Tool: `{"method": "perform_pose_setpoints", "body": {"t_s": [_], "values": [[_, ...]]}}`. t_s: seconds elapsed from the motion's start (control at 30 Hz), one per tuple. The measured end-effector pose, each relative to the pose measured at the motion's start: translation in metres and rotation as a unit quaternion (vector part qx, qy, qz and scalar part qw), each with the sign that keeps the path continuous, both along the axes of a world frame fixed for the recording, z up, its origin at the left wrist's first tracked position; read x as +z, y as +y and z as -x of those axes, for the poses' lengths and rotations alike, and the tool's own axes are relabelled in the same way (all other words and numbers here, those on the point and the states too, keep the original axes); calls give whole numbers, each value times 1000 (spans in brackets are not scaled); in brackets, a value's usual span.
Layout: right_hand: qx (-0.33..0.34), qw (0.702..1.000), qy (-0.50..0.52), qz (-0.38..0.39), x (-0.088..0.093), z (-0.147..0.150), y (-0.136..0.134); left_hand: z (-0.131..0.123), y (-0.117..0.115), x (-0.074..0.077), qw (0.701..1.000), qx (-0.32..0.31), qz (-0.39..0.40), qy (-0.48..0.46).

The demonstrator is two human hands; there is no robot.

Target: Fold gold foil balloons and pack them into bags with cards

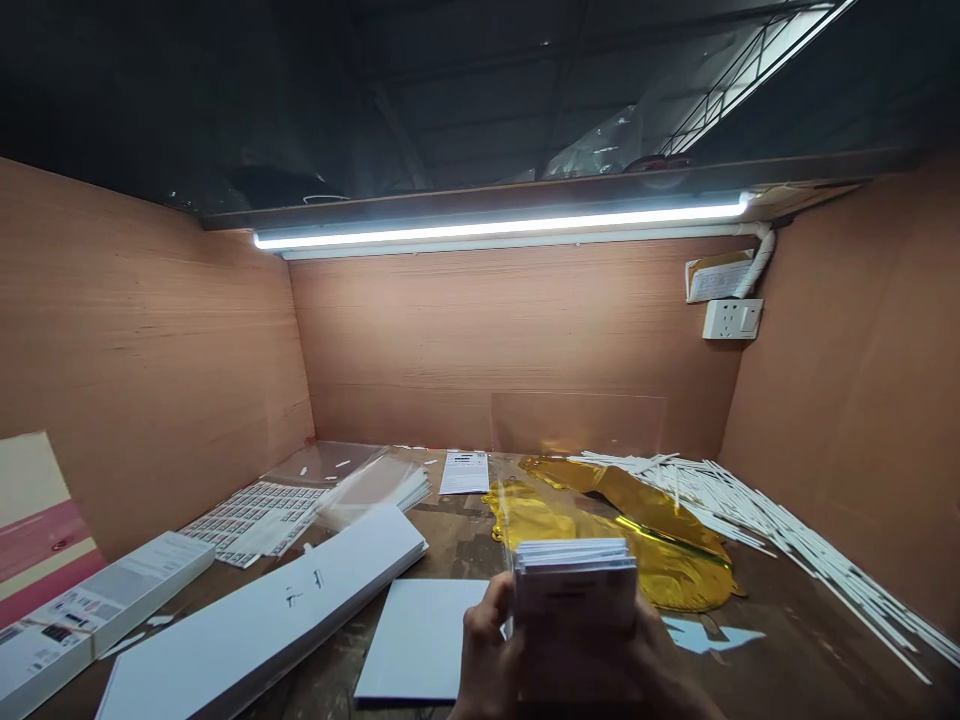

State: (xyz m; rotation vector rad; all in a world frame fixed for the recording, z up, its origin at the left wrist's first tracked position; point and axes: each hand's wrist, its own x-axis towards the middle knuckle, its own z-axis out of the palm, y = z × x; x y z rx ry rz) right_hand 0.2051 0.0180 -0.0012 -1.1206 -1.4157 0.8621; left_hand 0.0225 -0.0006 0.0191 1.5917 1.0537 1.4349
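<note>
Pinching firmly, left hand and right hand hold a card stack upright; gold foil lies just beyond.

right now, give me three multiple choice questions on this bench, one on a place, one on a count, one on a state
1. Where is the gold foil?
A. left of the white sticks
B. right of the sticks
C. on the left wall

2. How many hands hold the white stack?
A. none
B. one
C. two

3. What state is the tube light in?
A. off
B. lit
C. lying on the bench

1: A, the foil lies beside the sticks, on their left.
2: C, the left hand and right hand hold it from either side.
3: B, it glows bright white.
</note>
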Motion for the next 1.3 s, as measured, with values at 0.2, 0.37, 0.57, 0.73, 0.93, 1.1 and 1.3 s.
{"method": "perform_pose_setpoints", "body": {"t_s": [0.2,0.37,0.57,0.73,0.93,1.1,1.3], "values": [[60,997,-52,17,-3,-9,1,13,1,22,996,-86,7,-11],[108,993,-50,7,15,-19,3,1,19,44,993,-99,35,-49],[112,993,36,-12,51,-30,-3,-7,16,42,986,-118,73,-96],[115,992,-39,30,30,-20,-9,-13,5,23,986,-125,68,-83],[141,984,-52,91,13,-18,-15,-19,-2,7,986,-124,98,-50],[109,990,-23,88,34,-19,-16,-1,-2,22,983,-149,79,-78],[133,991,-4,22,58,-28,-6,2,5,35,968,-190,91,-134]]}}
